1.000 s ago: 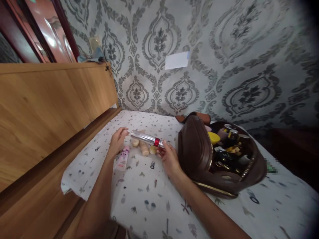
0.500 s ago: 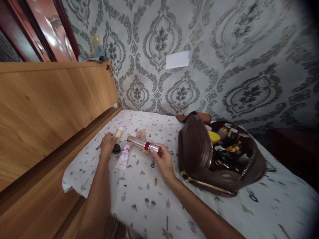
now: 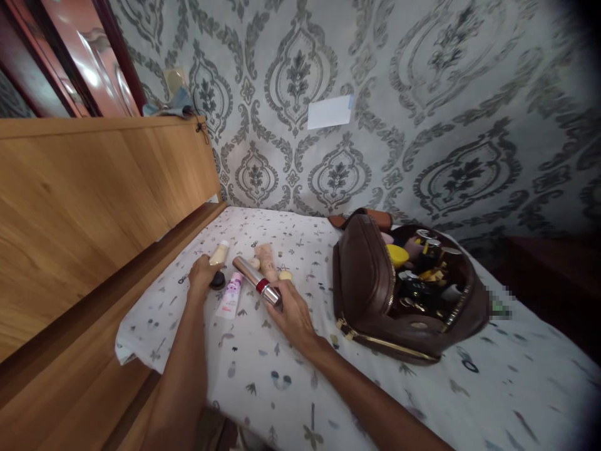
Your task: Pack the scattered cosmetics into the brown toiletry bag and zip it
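Observation:
My right hand (image 3: 292, 313) is closed around the dark-tipped end of a shiny silver cylinder (image 3: 248, 273) with a red band. The cylinder slants toward the upper left, low over the patterned sheet. Behind it lie a peach-coloured squeeze tube (image 3: 266, 259) and small round cream-coloured pieces (image 3: 285, 275). My left hand (image 3: 201, 275) has its fingers curled on the lower end of a pale yellow tube (image 3: 219, 253) with a white cap. Beside those fingers sits a small round black item (image 3: 217, 280). Between my hands a pink-and-white tube (image 3: 231, 294) lies flat.
To the right stands a brown leather bag (image 3: 361, 275), unzipped, with several cosmetics and a yellow round item (image 3: 397, 255) inside. A wooden board (image 3: 103, 188) borders the white patterned sheet (image 3: 282, 407) on the left. The patterned wall (image 3: 300, 75) rises behind.
My right hand has lowered the silver cylinder and tilted it more steeply, uncovering more of the peach tube and the round pieces. My left hand stays beside the pale yellow tube. The view shifted slightly.

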Available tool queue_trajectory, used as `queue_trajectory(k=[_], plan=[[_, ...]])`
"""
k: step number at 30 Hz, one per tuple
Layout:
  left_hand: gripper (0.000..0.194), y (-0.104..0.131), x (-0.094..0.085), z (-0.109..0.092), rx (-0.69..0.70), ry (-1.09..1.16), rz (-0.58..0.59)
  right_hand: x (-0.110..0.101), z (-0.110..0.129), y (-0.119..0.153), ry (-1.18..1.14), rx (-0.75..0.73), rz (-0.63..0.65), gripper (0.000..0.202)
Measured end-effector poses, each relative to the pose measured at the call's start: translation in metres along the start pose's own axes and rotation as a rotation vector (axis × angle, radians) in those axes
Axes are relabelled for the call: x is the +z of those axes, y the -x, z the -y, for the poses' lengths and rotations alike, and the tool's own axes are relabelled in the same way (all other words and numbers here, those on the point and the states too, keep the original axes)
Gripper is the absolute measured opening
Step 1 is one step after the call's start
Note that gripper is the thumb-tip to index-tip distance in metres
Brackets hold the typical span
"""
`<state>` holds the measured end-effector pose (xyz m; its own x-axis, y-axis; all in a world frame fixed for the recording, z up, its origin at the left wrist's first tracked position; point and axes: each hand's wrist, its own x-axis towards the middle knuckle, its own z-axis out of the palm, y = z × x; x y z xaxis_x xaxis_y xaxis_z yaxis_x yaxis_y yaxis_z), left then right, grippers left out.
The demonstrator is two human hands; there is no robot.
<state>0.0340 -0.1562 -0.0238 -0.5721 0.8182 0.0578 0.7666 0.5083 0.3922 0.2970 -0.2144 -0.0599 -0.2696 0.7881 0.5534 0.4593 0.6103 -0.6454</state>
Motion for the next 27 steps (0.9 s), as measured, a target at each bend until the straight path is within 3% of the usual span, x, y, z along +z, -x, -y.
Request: queue_trajectory(k=[8, 12, 15, 20, 24, 27], plan=[[0.027, -0.003, -0.001, 0.002, -0.010, 0.201, -0.109, 0.000, 0.004, 0.000, 0.077, -0.068, 0.156, 0.015], [0.027, -0.003, -0.003, 0.002, 0.040, 0.394, -0.159, -0.002, 0.004, 0.000, 0.018, -0.051, 0.126, 0.010], [0.034, 0.000, -0.008, -0.002, 0.125, 0.589, -0.122, -0.003, 0.001, -0.001, -0.061, -0.017, 0.060, 0.011], [0.049, 0.017, -0.023, -0.020, 0.338, 0.855, 0.102, -0.005, -0.004, -0.003, -0.306, 0.139, -0.041, 0.026], [0.047, 0.039, -0.030, -0.035, 0.476, 1.037, 0.487, -0.011, 0.005, -0.010, -0.569, 0.264, -0.142, 0.045], [0.045, 0.051, -0.028, -0.043, 0.489, 1.048, 0.696, -0.022, 0.017, -0.018, -0.774, 0.290, -0.161, 0.042]])
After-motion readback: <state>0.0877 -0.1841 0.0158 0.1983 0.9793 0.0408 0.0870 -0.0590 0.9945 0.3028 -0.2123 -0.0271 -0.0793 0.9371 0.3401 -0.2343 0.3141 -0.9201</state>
